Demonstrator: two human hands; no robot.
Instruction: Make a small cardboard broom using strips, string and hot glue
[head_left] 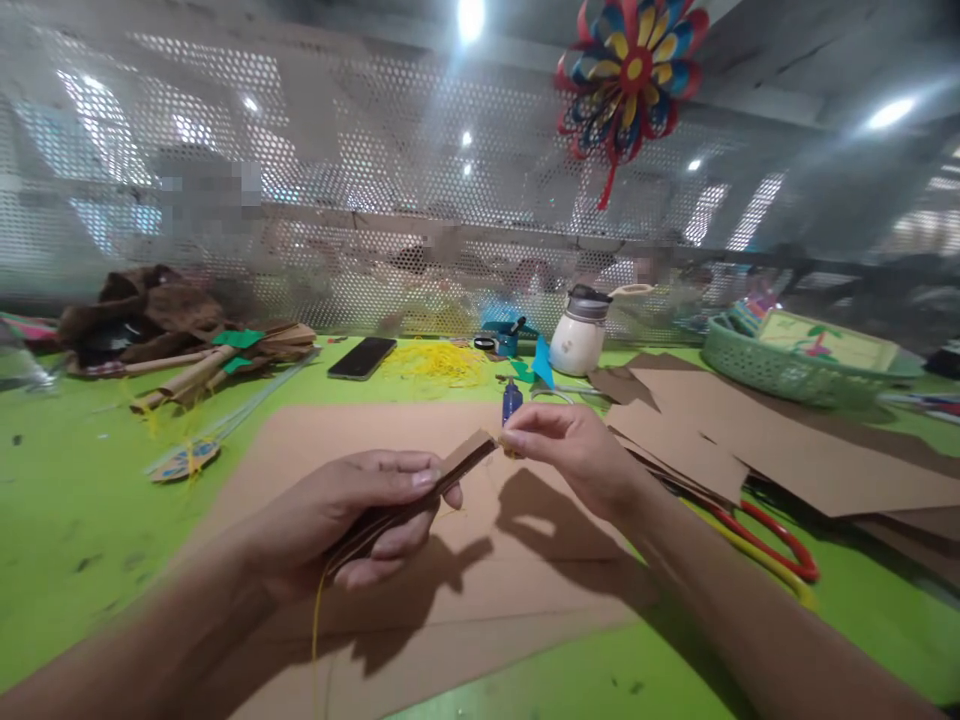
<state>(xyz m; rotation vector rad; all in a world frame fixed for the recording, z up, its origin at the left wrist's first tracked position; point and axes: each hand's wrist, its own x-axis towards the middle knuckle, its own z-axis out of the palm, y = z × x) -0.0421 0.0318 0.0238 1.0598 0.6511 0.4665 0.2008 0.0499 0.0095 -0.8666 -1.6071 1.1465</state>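
Note:
A narrow bundle of folded brown paper lies in my left hand, whose fingers wrap round it, its far end pointing up to the right. From the near end of the bundle hangs a yellow string. My right hand is pinched at the bundle's far tip; whatever is between its fingertips is too small to make out. Just behind that hand stands a small dark blue bottle. Large brown paper sheets lie beneath both hands on the green table.
Red-handled scissors and stacked brown paper lie right. Farther back are a green basket, a white jug, yellow shreds and a phone. Rolled paper pieces lie left; a paper flower hangs above.

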